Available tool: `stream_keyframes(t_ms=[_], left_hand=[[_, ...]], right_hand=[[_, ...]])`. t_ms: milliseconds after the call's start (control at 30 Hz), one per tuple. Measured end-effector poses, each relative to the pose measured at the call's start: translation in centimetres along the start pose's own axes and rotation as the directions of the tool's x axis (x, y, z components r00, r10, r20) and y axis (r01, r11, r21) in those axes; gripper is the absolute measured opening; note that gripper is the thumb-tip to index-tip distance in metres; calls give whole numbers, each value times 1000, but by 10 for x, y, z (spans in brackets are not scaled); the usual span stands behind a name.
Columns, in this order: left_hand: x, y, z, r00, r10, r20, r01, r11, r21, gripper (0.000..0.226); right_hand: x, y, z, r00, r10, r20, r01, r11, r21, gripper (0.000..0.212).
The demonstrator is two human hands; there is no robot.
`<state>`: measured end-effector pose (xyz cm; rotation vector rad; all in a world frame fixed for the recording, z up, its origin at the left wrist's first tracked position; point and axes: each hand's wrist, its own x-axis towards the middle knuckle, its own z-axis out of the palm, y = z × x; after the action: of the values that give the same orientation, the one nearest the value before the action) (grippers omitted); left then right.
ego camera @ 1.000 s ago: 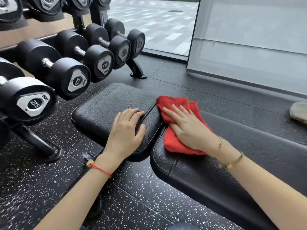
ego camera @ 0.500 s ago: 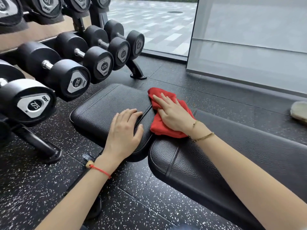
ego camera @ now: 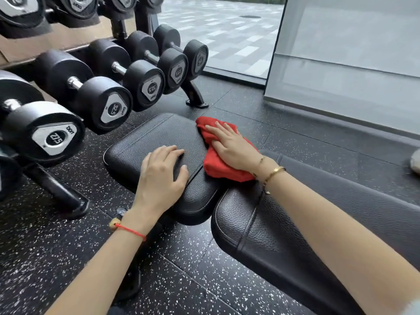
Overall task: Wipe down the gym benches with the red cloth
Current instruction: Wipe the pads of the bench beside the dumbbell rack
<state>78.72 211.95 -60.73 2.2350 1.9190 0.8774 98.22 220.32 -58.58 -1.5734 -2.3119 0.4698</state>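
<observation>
**Red cloth at the seam, seat pad next**

Head view, the only one on offer. Right hand (ego camera: 229, 144) flat on the red cloth (ego camera: 218, 165), fingers (ego camera: 217, 128) straight and spread, pressing rather than gripping; palm down probably to keep the fabric in broad contact with the padding. Cloth bunched across the gap where seat pad (ego camera: 156, 135) meets the long back pad (ego camera: 318, 212), far end reaching over the seat pad's far edge, near end lying on the back pad. Left hand (ego camera: 163, 176) planted on the seat pad's near corner, fingers relaxed and lightly bent over the leather, grasping nothing; looks like a brace, steadying the body during the reach. Bracelets at the right wrist, red string at the left.

Dumbbell rack (ego camera: 109, 87) close along the left, weights just beside the counter, so little room on that side for a wide sweep. Speckled rubber floor (ego camera: 56, 258) beneath, glass wall beyond. Pale object at the far right edge, cut off, impossible to identify.

By the look of it, wipe in progress at the junction, most of the seat pad likely pending.
</observation>
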Motion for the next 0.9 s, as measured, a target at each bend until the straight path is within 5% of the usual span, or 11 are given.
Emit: stream_keyframes(t_ms=[200, 500, 900], left_hand=[[-1, -1, 2, 1000, 1, -26, -1, 1000, 13, 46], [-1, 10, -3, 999, 42, 30, -41, 999, -31, 45], [-4, 71, 18, 977, 187, 106, -175, 978, -117, 48]], right_hand=[[8, -12, 4, 999, -42, -7, 42, 999, -22, 51], [-109, -33, -9, 982, -111, 150, 137, 975, -173, 60], [-102, 1, -21, 968, 243, -59, -250, 942, -224, 57]])
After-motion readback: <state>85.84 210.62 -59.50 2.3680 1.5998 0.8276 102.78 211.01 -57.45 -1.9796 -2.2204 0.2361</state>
